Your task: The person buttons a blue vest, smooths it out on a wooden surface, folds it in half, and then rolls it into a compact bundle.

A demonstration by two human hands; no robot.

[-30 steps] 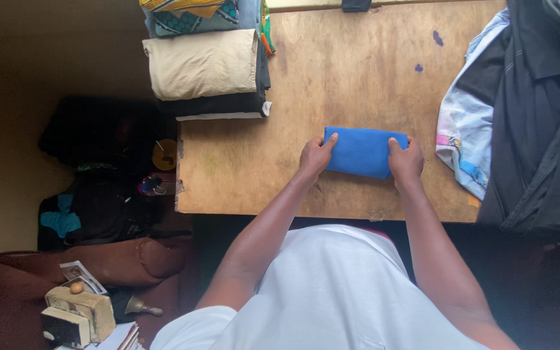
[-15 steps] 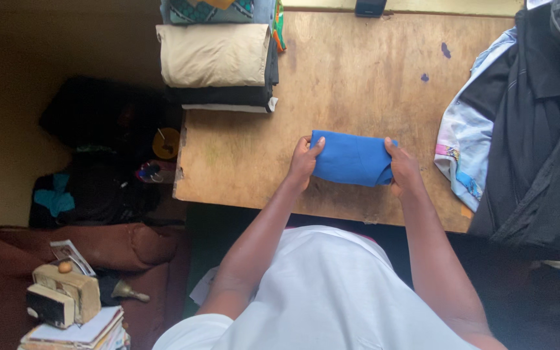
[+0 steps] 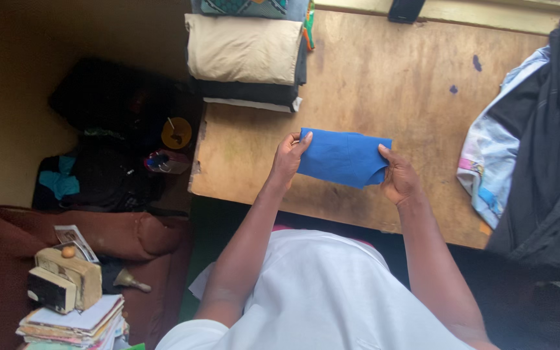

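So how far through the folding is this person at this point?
Done: a stack of folded clothes sits at the table's far left corner. In hand: a folded blue cloth held at its ends by the left hand and right hand. Left: an unfolded heap of clothes on the right.

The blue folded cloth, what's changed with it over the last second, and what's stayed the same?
The blue folded cloth lay flat on the wooden table under both hands; now it is lifted off the surface, tilted, with its right end drooping. The left hand and right hand have gone from pressing it down to pinching its ends. The stack of folded clothes and the dark clothing pile lie as before.
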